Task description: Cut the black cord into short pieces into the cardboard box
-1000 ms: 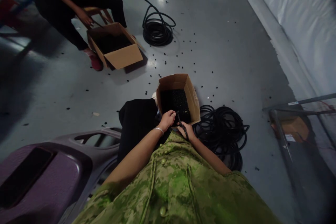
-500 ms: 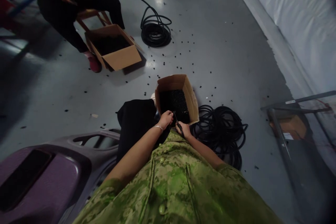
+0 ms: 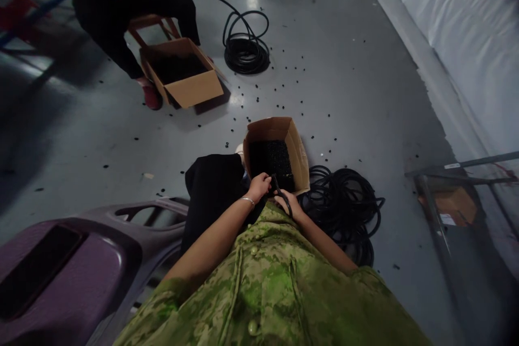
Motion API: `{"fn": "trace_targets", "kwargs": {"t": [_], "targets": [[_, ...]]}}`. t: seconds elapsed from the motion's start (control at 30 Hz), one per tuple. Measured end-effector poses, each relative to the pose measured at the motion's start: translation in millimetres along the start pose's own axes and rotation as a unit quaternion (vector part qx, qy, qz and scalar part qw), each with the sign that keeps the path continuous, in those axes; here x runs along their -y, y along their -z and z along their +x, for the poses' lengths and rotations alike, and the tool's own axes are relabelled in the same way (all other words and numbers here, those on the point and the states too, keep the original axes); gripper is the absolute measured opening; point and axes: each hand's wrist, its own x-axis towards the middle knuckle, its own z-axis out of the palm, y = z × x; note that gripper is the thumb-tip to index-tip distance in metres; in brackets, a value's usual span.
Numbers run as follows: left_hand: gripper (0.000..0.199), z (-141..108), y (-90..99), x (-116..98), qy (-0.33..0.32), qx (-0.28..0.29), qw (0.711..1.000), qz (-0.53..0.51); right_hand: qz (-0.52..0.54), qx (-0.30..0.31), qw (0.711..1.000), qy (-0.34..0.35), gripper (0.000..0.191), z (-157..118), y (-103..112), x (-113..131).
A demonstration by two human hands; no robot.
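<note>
My right hand (image 3: pixel 291 204) is closed round a black-handled tool (image 3: pixel 283 194), which looks like scissors or cutters, with its tip over the near side of a cardboard box (image 3: pixel 300 165). Just left of the tool, my left hand (image 3: pixel 259 186) has its fingers pinched together at the box's near edge; what they hold, if anything, is too small and dark to name. Inside the box lie many small black pieces (image 3: pixel 278 155). A heap of coiled black hose (image 3: pixel 344 200) rests on the floor to the right of the box.
A seated person (image 3: pixel 133 5) is at the upper left behind an open box (image 3: pixel 194 89) of black pieces. Beyond stands another black coil (image 3: pixel 246 57). A purple chair (image 3: pixel 93 265) bears a phone (image 3: pixel 38 270). Metal frame (image 3: pixel 433 211) at right; black bits dot the floor.
The whole view has shifted slightly. The tool in my right hand has tilted and parted a little from my left fingers. The other person's hands have moved slightly.
</note>
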Motion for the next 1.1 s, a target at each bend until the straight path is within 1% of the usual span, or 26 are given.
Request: {"fn": "trace_targets", "kwargs": {"t": [0.07, 0.13, 0.27, 0.4, 0.67, 0.73, 0.87, 0.97, 1.1], "targets": [[0.014, -0.3, -0.4, 0.3, -0.011, 0.002, 1.000, -0.005, 0.030, 0.008, 0.999, -0.008, 0.037, -1.4, 1.4, 4.4], [0.013, -0.8, -0.4, 0.6, -0.021, 0.001, 1.000, -0.011, 0.045, 0.008, 0.999, 0.001, 0.037, -1.4, 1.3, 7.7], [0.013, -1.7, 0.2, 0.8, -0.031, 0.007, 0.999, -0.011, 0.035, 0.002, 0.999, 0.014, 0.031, 1.2, -0.3, 12.1], [0.012, -2.4, 0.9, 1.7, -0.049, 0.020, 0.999, 0.013, 0.033, 0.001, 0.999, 0.008, 0.029, 4.3, -0.8, 14.4], [0.015, -2.9, 3.0, 5.0, -0.093, 0.044, 0.993, 0.056, 0.043, -0.008, 0.999, -0.001, 0.034, 7.2, -3.1, 5.3], [0.015, -0.8, 3.2, 6.4, -0.094, 0.051, 0.993, 0.053, 0.020, -0.020, 1.000, 0.004, 0.033, 7.1, -4.2, 2.3], [0.017, 4.4, 3.9, 9.3, -0.111, 0.043, 0.991, 0.059, -0.057, -0.061, 0.996, 0.032, 0.023, 8.7, -6.8, -1.5], [0.019, 6.6, 4.9, 9.5, -0.127, 0.025, 0.988, 0.079, -0.098, -0.080, 0.992, 0.026, 0.020, 11.4, -9.6, -3.9], [0.019, 6.9, 5.2, 7.7, -0.121, 0.008, 0.989, 0.081, -0.132, -0.103, 0.986, 0.014, 0.022, 15.9, -14.1, -8.1]]}}
